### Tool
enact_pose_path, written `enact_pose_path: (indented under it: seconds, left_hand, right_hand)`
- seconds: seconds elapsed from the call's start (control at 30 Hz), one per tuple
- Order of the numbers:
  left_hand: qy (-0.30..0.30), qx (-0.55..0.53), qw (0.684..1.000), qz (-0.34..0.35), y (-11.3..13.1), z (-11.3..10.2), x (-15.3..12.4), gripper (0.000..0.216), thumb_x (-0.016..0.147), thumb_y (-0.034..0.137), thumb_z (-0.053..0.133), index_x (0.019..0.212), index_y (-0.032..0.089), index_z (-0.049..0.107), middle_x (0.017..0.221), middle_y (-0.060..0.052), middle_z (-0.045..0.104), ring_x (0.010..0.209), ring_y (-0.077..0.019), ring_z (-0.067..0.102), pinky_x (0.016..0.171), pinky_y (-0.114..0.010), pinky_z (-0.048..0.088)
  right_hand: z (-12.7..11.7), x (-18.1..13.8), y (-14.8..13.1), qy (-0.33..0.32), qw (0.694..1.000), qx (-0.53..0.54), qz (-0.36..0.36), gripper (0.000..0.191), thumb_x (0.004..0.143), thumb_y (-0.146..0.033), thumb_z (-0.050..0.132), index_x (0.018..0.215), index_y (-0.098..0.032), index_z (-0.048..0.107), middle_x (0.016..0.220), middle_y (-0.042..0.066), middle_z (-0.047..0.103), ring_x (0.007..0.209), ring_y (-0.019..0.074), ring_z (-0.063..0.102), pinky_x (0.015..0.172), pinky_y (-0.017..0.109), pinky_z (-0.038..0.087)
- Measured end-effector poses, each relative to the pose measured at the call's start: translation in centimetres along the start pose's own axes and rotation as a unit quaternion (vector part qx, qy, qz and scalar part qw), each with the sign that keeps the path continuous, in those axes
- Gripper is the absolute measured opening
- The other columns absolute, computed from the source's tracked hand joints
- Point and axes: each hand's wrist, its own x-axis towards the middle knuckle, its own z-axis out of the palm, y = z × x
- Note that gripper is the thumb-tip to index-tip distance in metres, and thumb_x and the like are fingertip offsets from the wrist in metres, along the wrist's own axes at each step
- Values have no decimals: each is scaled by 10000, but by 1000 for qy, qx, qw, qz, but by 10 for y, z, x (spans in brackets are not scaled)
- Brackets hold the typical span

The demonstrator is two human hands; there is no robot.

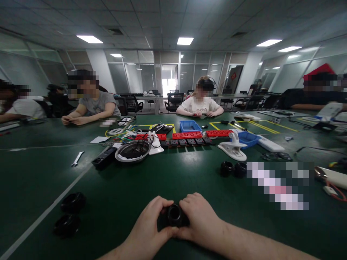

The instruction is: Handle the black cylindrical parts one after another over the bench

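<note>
Between my two hands is a black ring-shaped part with a round hole facing up toward me. My left hand curls round its left side, thumb at the near edge and fingers at the far edge. On the other side my right hand grips it, the thumb tip close to the left thumb. Two similar black ring-shaped parts lie to the left on the green table, and two more black parts sit ahead on the right.
A metal bowl, a wrench, red socket strips, a blue bin and a white clip base lie farther across the green table. Co-workers sit at the far side, one in a white shirt.
</note>
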Motion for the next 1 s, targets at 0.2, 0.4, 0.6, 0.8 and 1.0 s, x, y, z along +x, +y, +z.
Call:
enact_pose_path:
  seconds: [0.2,0.4,0.6,0.8,1.0]
  left_hand:
    - [-45,-18,999,3,-4,-6,3,338,656,112,617,973,211,554,898,-7,534,827,-197,482,724,-280,381]
    - [-94,-22,995,4,0,-13,6,420,648,93,618,1037,240,557,885,14,535,792,-179,478,676,-258,368]
    - [-73,-16,997,5,2,-7,2,377,653,110,623,1004,234,564,886,6,533,802,-185,479,688,-259,372]
    - [-12,17,1000,-8,-4,5,-3,320,666,139,606,974,200,550,884,-18,528,809,-203,481,702,-283,382]
    - [-72,-14,997,33,1,-10,1,360,688,140,611,1032,229,555,945,-19,552,860,-206,496,749,-294,395]
  right_hand:
    - [-14,-2,9,-25,993,95,-63,544,562,-538,731,917,-160,567,874,48,595,782,212,533,709,331,394]
    - [-22,2,26,-101,969,175,-141,358,695,-250,705,1022,-171,584,845,8,599,788,159,531,694,249,394]
    - [-12,5,23,-96,976,175,-89,281,626,-317,759,803,-165,602,701,-35,581,657,121,520,584,200,369]
    - [-2,1,1,-10,1000,-16,-15,523,552,-660,655,688,-161,581,649,30,600,628,197,531,651,331,376]
    - [-15,0,15,-31,992,78,-96,563,569,-573,708,938,-172,566,863,29,595,780,195,536,705,305,392]
